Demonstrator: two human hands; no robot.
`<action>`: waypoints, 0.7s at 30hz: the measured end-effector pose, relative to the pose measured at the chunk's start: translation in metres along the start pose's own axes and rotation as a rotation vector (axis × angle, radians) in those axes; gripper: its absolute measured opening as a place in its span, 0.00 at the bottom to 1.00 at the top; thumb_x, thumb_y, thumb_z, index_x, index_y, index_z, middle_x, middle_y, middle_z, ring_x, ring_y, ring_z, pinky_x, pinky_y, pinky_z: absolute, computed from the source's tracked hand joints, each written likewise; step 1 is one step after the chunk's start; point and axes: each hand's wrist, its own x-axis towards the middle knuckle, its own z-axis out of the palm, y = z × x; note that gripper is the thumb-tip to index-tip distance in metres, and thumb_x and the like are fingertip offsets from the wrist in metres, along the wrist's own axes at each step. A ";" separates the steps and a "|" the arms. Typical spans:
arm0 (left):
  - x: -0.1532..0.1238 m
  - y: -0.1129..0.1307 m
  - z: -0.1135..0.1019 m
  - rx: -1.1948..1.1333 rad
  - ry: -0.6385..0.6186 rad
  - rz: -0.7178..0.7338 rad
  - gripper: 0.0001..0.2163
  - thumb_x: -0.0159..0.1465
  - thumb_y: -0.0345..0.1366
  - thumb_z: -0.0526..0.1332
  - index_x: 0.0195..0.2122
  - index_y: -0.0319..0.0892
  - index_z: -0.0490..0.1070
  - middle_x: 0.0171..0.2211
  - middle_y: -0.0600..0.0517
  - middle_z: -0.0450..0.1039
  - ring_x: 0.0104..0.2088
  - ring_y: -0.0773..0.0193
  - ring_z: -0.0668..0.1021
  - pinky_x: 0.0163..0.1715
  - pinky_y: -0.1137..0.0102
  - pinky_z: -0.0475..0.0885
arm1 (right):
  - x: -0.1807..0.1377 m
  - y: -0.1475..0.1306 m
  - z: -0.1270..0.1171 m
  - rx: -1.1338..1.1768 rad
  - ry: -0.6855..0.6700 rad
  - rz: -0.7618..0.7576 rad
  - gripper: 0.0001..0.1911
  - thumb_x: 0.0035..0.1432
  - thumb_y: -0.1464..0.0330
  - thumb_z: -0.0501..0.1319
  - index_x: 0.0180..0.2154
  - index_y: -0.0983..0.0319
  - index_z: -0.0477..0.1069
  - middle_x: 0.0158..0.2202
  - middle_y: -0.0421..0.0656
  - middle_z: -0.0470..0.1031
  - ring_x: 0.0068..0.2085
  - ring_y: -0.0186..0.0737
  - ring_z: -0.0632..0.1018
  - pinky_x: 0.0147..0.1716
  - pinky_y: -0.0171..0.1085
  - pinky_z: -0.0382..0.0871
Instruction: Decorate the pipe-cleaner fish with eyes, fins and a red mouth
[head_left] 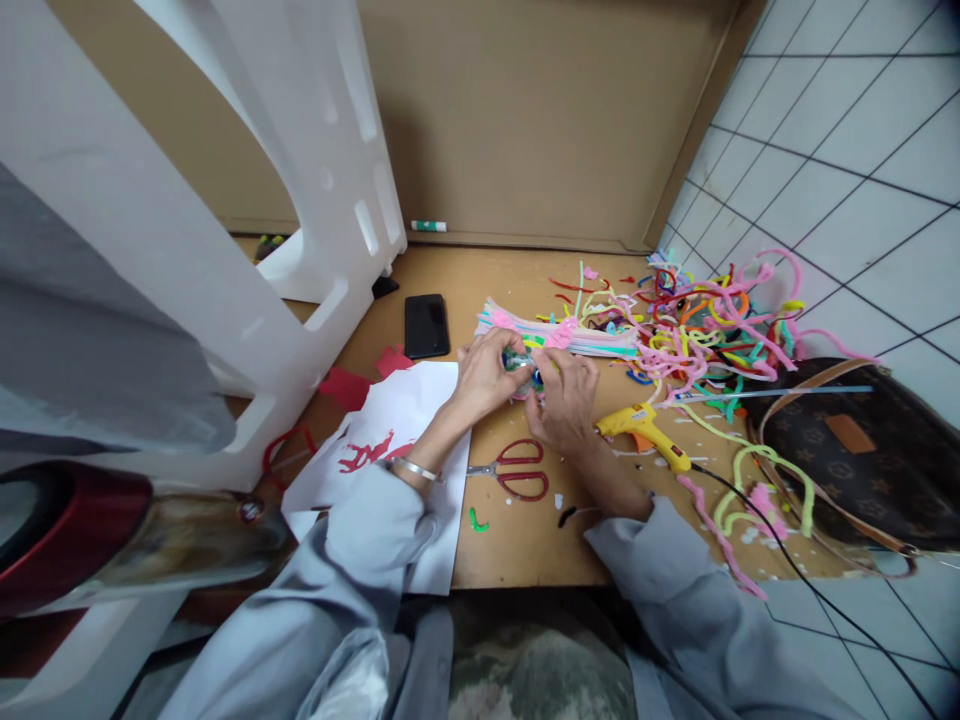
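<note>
Both hands meet over the middle of the table, around a small shiny, see-through piece [519, 362] with green and dark blue bits. My left hand [486, 375] has thumb and fingers closed on its left side. On the other side, my right hand [568, 398] pinches it with bent fingers. Much of the piece is hidden by the fingers, so its kind is unclear. Just behind the hands lies a bundle of pastel pipe cleaners [600, 342] tied with pink ones. Red-handled scissors [519, 471] rest in front of the hands, and a yellow glue gun [646, 432] lies to the right.
Loose pipe cleaners [712, 320] pile up at the back right, beside a brown handbag [862, 450]. A black phone [426, 326] and white paper [409, 410] with red marks lie left. A white plastic frame [330, 150] stands left; the glue gun's black cord [787, 555] crosses the right edge.
</note>
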 end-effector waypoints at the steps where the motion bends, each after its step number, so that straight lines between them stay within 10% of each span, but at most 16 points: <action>1: 0.000 0.001 -0.001 -0.005 0.000 -0.006 0.06 0.57 0.33 0.65 0.35 0.45 0.69 0.48 0.51 0.77 0.52 0.52 0.76 0.52 0.55 0.65 | 0.000 -0.001 -0.001 0.022 0.005 -0.001 0.30 0.59 0.70 0.55 0.64 0.63 0.56 0.54 0.55 0.71 0.56 0.51 0.72 0.57 0.54 0.59; 10: 0.001 -0.001 -0.001 -0.038 -0.005 0.005 0.07 0.57 0.34 0.67 0.35 0.45 0.70 0.48 0.50 0.78 0.51 0.54 0.77 0.55 0.55 0.64 | 0.002 0.013 -0.005 0.158 0.337 0.263 0.26 0.61 0.69 0.54 0.61 0.60 0.59 0.50 0.52 0.70 0.52 0.51 0.72 0.53 0.54 0.65; 21: -0.002 0.002 0.004 -0.113 -0.051 0.084 0.12 0.70 0.40 0.54 0.46 0.44 0.75 0.59 0.45 0.73 0.61 0.56 0.72 0.60 0.56 0.65 | 0.001 0.023 0.013 0.628 0.199 0.708 0.17 0.64 0.62 0.54 0.52 0.61 0.64 0.37 0.44 0.76 0.37 0.39 0.77 0.40 0.39 0.72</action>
